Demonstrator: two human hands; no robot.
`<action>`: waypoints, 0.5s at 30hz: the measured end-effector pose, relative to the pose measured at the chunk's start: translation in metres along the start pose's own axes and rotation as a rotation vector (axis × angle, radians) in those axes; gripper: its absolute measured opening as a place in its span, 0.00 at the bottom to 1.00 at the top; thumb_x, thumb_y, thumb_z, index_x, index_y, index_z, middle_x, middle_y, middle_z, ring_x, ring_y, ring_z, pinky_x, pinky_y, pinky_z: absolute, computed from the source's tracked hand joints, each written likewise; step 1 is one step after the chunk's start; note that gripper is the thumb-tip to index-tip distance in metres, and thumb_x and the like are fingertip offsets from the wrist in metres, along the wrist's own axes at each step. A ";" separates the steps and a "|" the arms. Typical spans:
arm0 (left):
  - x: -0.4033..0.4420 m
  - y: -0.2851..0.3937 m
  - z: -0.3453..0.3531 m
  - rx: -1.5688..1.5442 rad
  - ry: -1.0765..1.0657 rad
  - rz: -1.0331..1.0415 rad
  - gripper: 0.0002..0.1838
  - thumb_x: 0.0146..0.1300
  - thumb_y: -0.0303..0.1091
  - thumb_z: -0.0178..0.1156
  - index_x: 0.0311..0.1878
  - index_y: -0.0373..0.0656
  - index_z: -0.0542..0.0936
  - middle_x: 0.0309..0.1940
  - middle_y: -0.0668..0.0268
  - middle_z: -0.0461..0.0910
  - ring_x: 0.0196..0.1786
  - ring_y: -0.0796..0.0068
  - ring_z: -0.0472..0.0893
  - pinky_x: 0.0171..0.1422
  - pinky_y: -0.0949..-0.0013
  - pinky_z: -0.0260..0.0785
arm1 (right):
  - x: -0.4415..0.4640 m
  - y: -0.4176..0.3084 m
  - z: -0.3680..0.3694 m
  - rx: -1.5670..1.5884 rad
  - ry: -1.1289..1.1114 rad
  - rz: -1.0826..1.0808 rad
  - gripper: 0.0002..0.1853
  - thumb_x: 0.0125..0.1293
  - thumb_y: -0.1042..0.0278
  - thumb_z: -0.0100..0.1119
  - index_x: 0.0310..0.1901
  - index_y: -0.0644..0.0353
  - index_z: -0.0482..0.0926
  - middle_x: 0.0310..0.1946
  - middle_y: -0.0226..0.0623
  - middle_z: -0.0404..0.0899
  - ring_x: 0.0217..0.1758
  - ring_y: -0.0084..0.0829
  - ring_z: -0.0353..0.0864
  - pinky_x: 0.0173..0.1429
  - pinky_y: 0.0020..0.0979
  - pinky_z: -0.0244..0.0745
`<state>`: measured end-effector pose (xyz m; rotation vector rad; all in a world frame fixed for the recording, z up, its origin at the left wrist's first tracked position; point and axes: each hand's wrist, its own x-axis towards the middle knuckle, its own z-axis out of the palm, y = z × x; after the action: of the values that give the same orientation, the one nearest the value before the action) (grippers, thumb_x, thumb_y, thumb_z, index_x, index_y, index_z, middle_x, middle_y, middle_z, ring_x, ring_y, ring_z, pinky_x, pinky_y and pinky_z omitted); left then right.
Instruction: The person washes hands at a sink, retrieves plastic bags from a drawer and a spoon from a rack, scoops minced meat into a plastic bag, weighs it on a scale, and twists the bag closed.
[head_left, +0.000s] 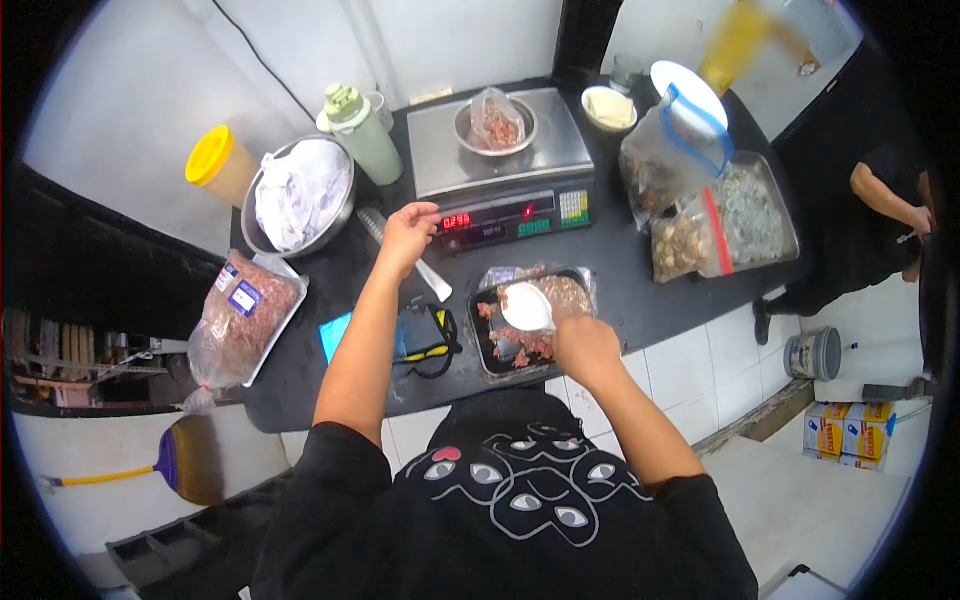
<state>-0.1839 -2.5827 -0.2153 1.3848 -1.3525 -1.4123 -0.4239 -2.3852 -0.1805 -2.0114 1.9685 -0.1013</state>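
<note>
Bowl (531, 123) on scale (435, 150); meat (570, 294) in tray (487, 347) before scale; bottle (370, 145) left, zip bags (682, 243) right.

1 scale (500, 182), 1 bottle (366, 140) on black table (645, 312)

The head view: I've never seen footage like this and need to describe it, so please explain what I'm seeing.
There is no robot: a person works with a bare left hand and right hand, seen by one camera worn on their head, looking forward and down. The right hand grips a white scoop over a black tray holding minced meat. The left hand, holding nothing I can make out, is beside the front left of a digital scale, on which a small metal bowl contains a bag of meat. The dark table also holds a green bottle and zip bags.
</note>
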 end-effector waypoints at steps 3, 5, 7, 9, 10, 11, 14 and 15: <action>-0.027 -0.023 0.006 0.046 -0.080 -0.035 0.13 0.58 0.20 0.46 0.46 0.38 0.75 0.32 0.66 0.79 0.29 0.79 0.75 0.33 0.76 0.69 | 0.005 -0.017 -0.010 -0.086 -0.028 -0.039 0.10 0.53 0.71 0.52 0.37 0.66 0.75 0.27 0.50 0.80 0.32 0.43 0.82 0.33 0.40 0.77; -0.049 -0.053 0.009 0.193 -0.136 -0.060 0.13 0.58 0.22 0.48 0.47 0.37 0.74 0.31 0.63 0.80 0.28 0.78 0.77 0.33 0.73 0.70 | 0.005 -0.024 -0.014 -0.172 -0.090 -0.102 0.10 0.55 0.69 0.53 0.33 0.67 0.76 0.28 0.48 0.80 0.31 0.38 0.84 0.30 0.34 0.78; -0.077 -0.065 0.013 0.330 -0.209 -0.142 0.15 0.58 0.23 0.49 0.49 0.36 0.74 0.30 0.61 0.81 0.28 0.76 0.79 0.33 0.72 0.71 | 0.000 -0.034 -0.017 -0.243 -0.116 -0.117 0.12 0.55 0.67 0.54 0.35 0.68 0.76 0.28 0.47 0.80 0.30 0.36 0.84 0.28 0.33 0.78; -0.107 -0.062 0.019 0.411 -0.291 -0.216 0.17 0.58 0.22 0.49 0.52 0.36 0.72 0.32 0.60 0.80 0.28 0.76 0.80 0.31 0.72 0.72 | -0.002 -0.040 -0.014 -0.294 -0.117 -0.119 0.13 0.56 0.66 0.54 0.37 0.68 0.76 0.29 0.44 0.80 0.30 0.35 0.84 0.28 0.32 0.78; -0.117 -0.069 0.022 0.386 -0.312 -0.271 0.19 0.57 0.21 0.49 0.54 0.36 0.69 0.33 0.59 0.80 0.28 0.74 0.80 0.31 0.72 0.73 | -0.003 -0.042 -0.009 -0.310 -0.108 -0.112 0.13 0.57 0.66 0.53 0.38 0.68 0.76 0.29 0.43 0.80 0.30 0.35 0.84 0.29 0.31 0.78; -0.122 -0.084 0.024 0.360 -0.331 -0.306 0.21 0.57 0.21 0.49 0.56 0.37 0.67 0.32 0.58 0.80 0.28 0.73 0.81 0.32 0.72 0.74 | -0.004 -0.044 -0.004 -0.327 -0.097 -0.106 0.13 0.58 0.67 0.53 0.39 0.68 0.75 0.29 0.41 0.80 0.30 0.35 0.84 0.29 0.31 0.78; -0.136 -0.093 0.031 0.220 -0.328 -0.423 0.23 0.59 0.20 0.49 0.59 0.38 0.64 0.33 0.57 0.80 0.30 0.71 0.81 0.33 0.71 0.75 | -0.004 -0.042 0.027 -0.318 0.002 -0.095 0.11 0.57 0.71 0.50 0.41 0.64 0.74 0.26 0.39 0.79 0.27 0.37 0.82 0.29 0.34 0.77; -0.139 -0.092 0.033 0.163 -0.319 -0.461 0.23 0.59 0.20 0.49 0.60 0.39 0.63 0.33 0.57 0.80 0.30 0.71 0.81 0.34 0.71 0.75 | -0.006 -0.042 0.033 -0.314 0.017 -0.127 0.11 0.57 0.71 0.50 0.41 0.63 0.74 0.26 0.39 0.79 0.28 0.37 0.82 0.30 0.34 0.77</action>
<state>-0.1797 -2.4252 -0.2794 1.7106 -1.4277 -1.9262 -0.3751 -2.3731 -0.1990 -2.3365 1.9662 0.1738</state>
